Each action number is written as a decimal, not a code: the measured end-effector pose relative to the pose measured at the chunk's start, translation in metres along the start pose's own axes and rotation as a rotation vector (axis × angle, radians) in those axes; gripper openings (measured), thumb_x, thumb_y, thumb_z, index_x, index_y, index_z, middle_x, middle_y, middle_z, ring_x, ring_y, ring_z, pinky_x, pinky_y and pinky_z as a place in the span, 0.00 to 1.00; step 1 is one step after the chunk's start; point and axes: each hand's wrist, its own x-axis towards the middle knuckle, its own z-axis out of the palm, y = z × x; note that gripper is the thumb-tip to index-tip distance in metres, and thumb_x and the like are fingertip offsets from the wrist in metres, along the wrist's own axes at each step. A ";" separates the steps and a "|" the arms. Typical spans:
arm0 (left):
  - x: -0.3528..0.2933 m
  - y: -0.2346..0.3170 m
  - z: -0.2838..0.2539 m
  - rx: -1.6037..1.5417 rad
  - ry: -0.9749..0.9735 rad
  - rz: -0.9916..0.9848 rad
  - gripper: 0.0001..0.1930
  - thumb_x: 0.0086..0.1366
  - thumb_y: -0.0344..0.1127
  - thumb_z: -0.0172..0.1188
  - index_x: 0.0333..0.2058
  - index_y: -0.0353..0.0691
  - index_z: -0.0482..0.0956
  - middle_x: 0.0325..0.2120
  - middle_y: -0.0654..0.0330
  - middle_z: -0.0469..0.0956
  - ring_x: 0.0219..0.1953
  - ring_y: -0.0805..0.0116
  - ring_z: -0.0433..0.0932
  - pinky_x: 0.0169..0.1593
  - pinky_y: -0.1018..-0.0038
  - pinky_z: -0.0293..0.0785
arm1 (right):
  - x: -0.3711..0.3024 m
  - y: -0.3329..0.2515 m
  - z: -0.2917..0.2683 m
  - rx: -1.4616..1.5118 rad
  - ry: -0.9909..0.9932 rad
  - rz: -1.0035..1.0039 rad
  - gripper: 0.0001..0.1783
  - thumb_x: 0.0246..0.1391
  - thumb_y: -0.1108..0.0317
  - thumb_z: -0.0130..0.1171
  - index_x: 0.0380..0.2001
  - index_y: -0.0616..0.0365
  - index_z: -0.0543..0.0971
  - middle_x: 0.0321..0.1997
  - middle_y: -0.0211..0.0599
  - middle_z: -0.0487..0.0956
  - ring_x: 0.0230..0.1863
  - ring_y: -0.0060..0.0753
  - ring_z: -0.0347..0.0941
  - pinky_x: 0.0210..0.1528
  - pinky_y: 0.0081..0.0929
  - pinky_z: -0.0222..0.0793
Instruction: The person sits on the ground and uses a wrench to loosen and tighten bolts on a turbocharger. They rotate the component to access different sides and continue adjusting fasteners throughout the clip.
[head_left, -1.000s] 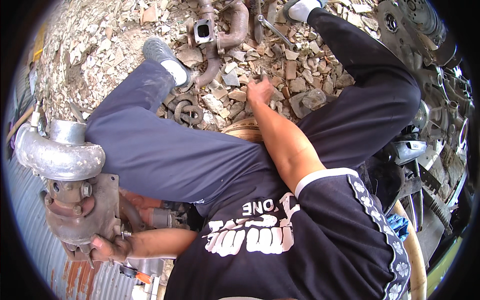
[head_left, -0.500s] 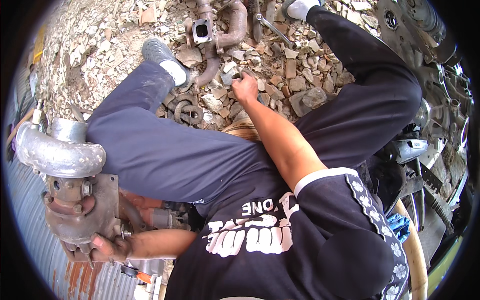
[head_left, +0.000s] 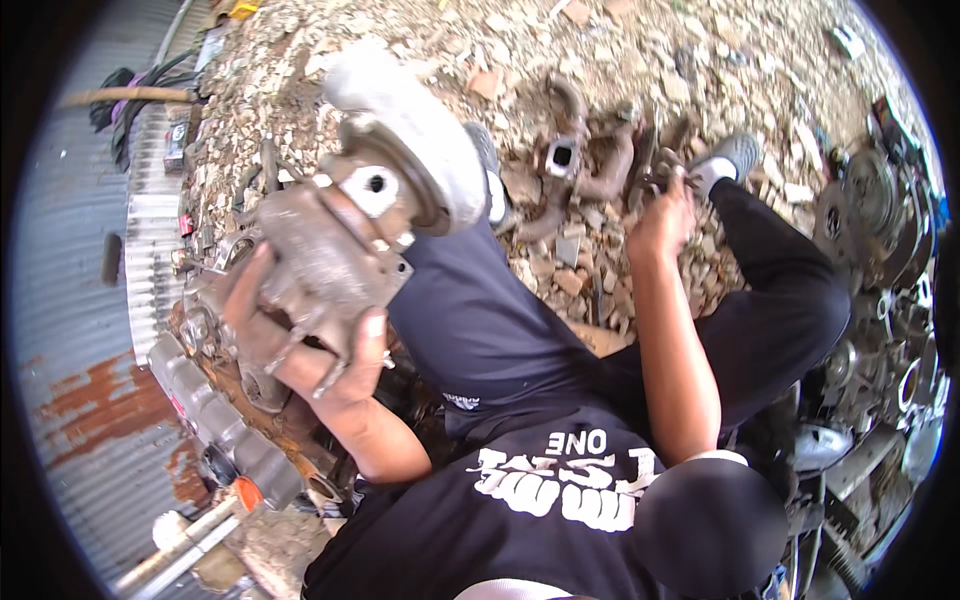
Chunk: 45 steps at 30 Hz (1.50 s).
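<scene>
A turbocharger (head_left: pixel 325 245) with a silver compressor housing and a brown, rough turbine housing is raised over my left thigh. My left hand (head_left: pixel 335 380) is closed around the turbine end from below, thumb on one side and fingers on the other. My right hand (head_left: pixel 662 215) is closed low over the stones, beside a rusty exhaust manifold (head_left: pixel 608 175). Something small and dark shows at its fingertips, too blurred to name. The manifold lies on the ground between my feet, its square flange opening facing up.
Broken stones (head_left: pixel 560 270) cover the ground. Corrugated metal sheeting (head_left: pixel 75 310) lies at the left, beside a long grey ribbed casting (head_left: pixel 220 420) with an orange piece near its end. Piled metal engine parts (head_left: pixel 870 220) crowd the right side.
My left hand has lifted the turbocharger up and to the right, tilting it. My right hand has moved from in front of the manifold to its right side. The view has shifted leftward.
</scene>
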 end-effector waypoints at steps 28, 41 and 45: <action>0.009 0.037 0.024 0.005 -0.008 0.246 0.31 0.39 0.46 0.79 0.44 0.43 0.82 0.52 0.60 0.77 0.48 0.39 0.77 0.44 0.49 0.77 | -0.121 -0.149 0.069 -0.301 -0.897 -0.933 0.10 0.69 0.73 0.59 0.45 0.72 0.80 0.38 0.44 0.83 0.31 0.31 0.82 0.34 0.25 0.78; -0.001 0.043 0.028 0.004 -0.039 0.178 0.26 0.43 0.48 0.78 0.40 0.43 0.82 0.52 0.54 0.77 0.49 0.37 0.77 0.43 0.49 0.79 | -0.137 -0.109 0.071 -0.162 -0.613 -1.119 0.06 0.59 0.76 0.63 0.37 0.67 0.85 0.30 0.41 0.84 0.31 0.37 0.77 0.43 0.34 0.68; -0.002 0.041 0.029 -0.024 -0.008 0.162 0.32 0.42 0.48 0.79 0.47 0.46 0.81 0.50 0.50 0.76 0.49 0.40 0.78 0.45 0.52 0.80 | -0.135 -0.099 0.059 -0.239 -0.630 -1.317 0.09 0.66 0.69 0.59 0.37 0.65 0.82 0.33 0.40 0.80 0.37 0.37 0.72 0.46 0.36 0.67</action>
